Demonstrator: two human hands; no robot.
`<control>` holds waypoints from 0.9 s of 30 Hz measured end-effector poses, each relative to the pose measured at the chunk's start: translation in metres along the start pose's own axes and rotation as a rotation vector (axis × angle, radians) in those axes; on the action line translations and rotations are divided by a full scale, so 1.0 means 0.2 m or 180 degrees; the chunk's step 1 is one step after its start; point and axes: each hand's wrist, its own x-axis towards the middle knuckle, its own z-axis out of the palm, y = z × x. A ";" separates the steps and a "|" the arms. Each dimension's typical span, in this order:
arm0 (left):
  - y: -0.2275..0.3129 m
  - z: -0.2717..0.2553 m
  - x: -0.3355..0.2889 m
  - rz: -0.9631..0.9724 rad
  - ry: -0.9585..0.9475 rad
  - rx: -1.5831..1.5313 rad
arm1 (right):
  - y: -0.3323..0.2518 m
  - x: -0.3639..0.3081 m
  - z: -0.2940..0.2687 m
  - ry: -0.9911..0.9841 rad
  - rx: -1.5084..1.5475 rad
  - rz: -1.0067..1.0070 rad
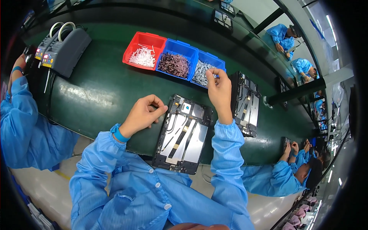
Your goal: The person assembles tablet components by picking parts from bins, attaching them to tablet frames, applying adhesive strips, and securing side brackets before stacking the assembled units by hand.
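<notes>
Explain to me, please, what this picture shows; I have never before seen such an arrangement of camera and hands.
There is no robot here: each grip is simply a person's own bare hand. The single picture comes from a wide fisheye camera worn on the head, looking down, so straight edges bend.

An opened tablet-like device rests at the near edge of the green table; a second device lies to its right. Farther back, a red bin holds white pieces, and two blue bins hold brown pieces and grey pieces.

The left grip is beside the opened device; the right grip is at the grey pieces. Whether either holds something small, I cannot tell.
</notes>
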 end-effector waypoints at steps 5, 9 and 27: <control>0.11 0.05 0.02 0.0473 0.0200 -0.0072 | -0.13 -0.20 0.04 -0.1115 0.1619 0.0388; 0.17 0.08 0.06 0.0929 0.0120 0.0039 | -0.20 -0.32 0.04 -0.1724 0.1734 0.0560; 0.20 0.02 0.11 -0.0029 0.0602 -0.1408 | -0.22 -0.37 0.05 -0.0794 0.1096 -0.0963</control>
